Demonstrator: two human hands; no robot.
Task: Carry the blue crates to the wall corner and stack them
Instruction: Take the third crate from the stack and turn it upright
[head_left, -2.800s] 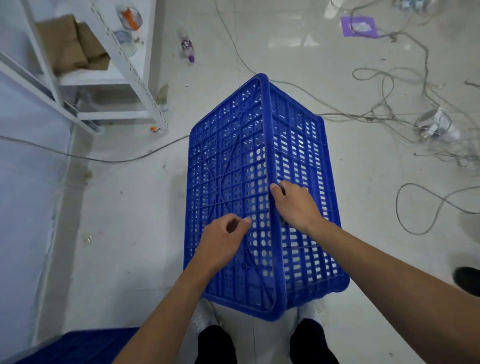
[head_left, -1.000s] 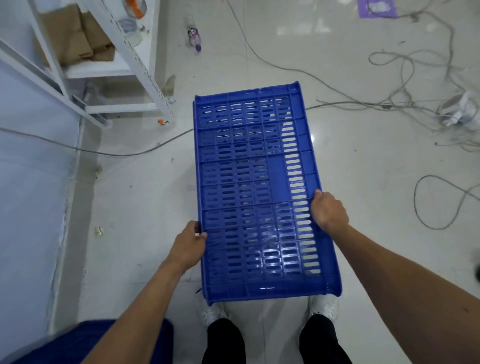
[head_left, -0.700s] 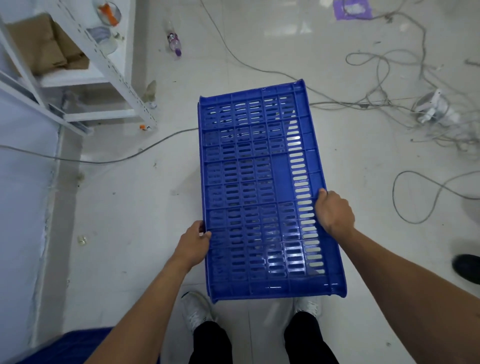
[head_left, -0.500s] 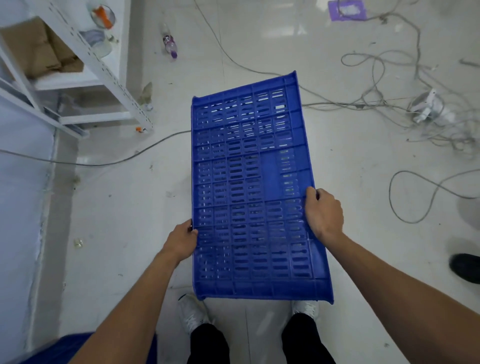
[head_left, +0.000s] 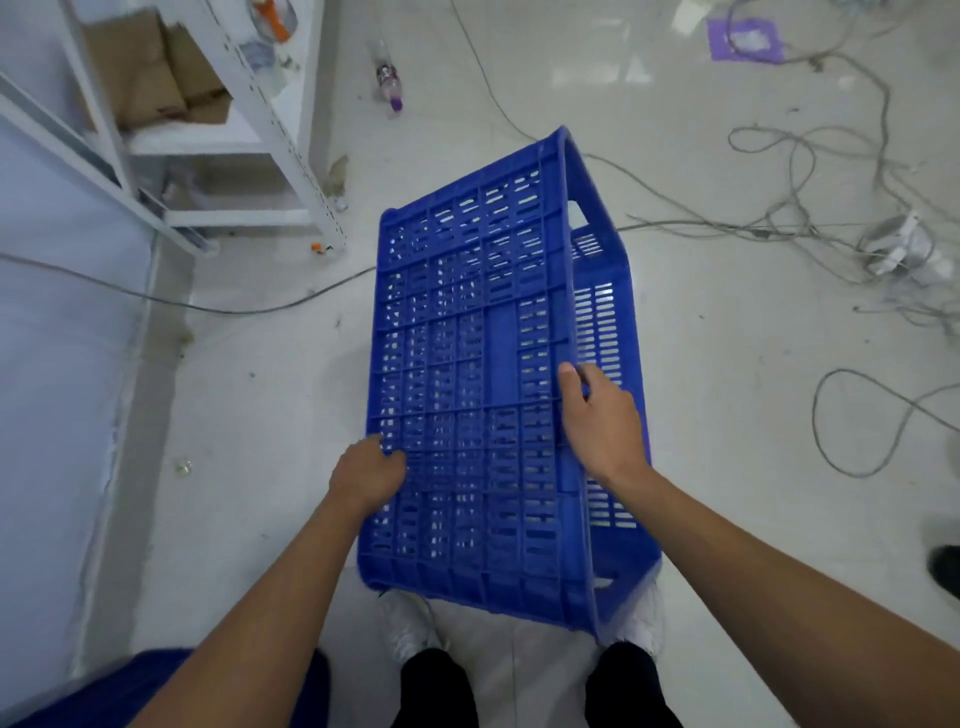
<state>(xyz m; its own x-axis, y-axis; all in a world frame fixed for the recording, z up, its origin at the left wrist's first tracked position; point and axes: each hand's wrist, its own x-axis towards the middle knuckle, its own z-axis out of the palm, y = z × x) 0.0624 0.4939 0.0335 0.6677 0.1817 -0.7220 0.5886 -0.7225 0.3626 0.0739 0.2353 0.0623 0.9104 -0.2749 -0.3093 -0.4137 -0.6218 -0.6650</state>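
1. Two bare hands hold one blue perforated plastic crate (head_left: 483, 395) in the centre of the frame, lifted above the pale glossy floor (head_left: 727, 338) and turned so that a slotted side panel faces the camera.
2. At the crate's left edge, the left hand (head_left: 366, 475) has its fingers curled around the rim, closed on the plastic.
3. Over the right-hand corner edge, the right hand (head_left: 602, 426) lies with its thumb on the facing panel and its fingers wrapped onto the adjoining slotted side, clamped on the crate.
4. An oblong handle opening shows in the crate's far end wall, toward the upper centre of the frame.
5. Below the crate, at the bottom of the frame, are two white shoes (head_left: 410, 629) and dark trouser legs.
6. At the upper left stands a white metal shelving rack (head_left: 275, 130) holding brown cardboard boxes (head_left: 150, 73).
7. Near it, at top centre, a clear plastic bottle with a purple cap (head_left: 388, 78) lies on the floor.
8. Loose grey cables (head_left: 779, 228) sprawl across the right side.
9. At the lower left corner, a blue surface (head_left: 156, 680) shows partly behind the left forearm; what it is cannot be told.
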